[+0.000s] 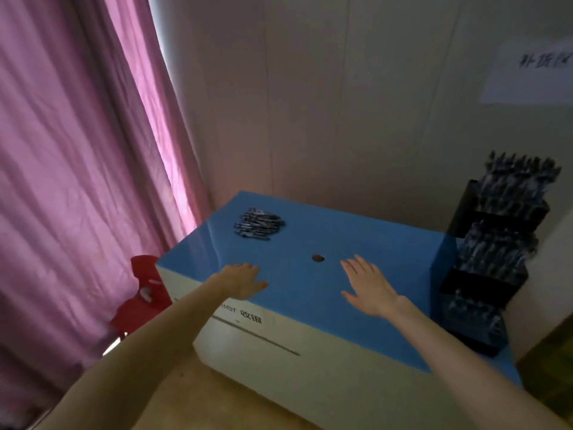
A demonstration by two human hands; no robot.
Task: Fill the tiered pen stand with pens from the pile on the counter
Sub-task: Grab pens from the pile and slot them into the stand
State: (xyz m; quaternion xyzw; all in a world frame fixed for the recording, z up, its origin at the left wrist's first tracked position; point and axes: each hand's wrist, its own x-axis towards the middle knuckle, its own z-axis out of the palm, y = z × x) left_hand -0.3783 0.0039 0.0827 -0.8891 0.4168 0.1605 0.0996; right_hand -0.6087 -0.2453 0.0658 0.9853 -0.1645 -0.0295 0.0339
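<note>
A pile of dark pens (259,224) lies at the far left of the blue counter top (356,243). At the counter's right end stands a black tiered pen stand (483,283) whose three tiers hold many dark pens. My left hand (243,279) rests flat near the front left edge, fingers apart, holding nothing. My right hand (369,285) lies flat in the middle of the counter, fingers spread and empty, left of the stand. Both hands are well short of the pile.
A small round hole (317,258) sits in the counter between my hands. Pink curtains (86,150) hang at the left, with a red bag (144,293) on the floor beside the counter. A paper sign (530,72) hangs on the wall at the right.
</note>
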